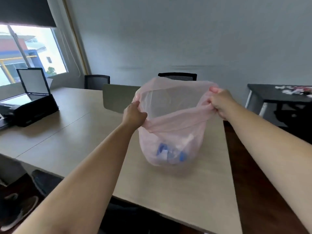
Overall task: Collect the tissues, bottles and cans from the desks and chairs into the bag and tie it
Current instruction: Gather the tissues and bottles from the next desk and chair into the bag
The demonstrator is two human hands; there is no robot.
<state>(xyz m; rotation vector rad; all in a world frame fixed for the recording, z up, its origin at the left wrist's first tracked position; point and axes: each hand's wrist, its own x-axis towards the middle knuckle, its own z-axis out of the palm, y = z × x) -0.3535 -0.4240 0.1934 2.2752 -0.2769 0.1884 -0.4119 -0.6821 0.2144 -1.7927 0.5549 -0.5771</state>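
Left hand (134, 114) and right hand (219, 103) each grip the bag (170, 146) rim; gather slack between grips, then knot

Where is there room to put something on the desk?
Bare desk lies between the black case and the pink bag, and along the near edge in front of it. Crowded: the bag's rim, gripped by the left hand and right hand, and the littered black side table.
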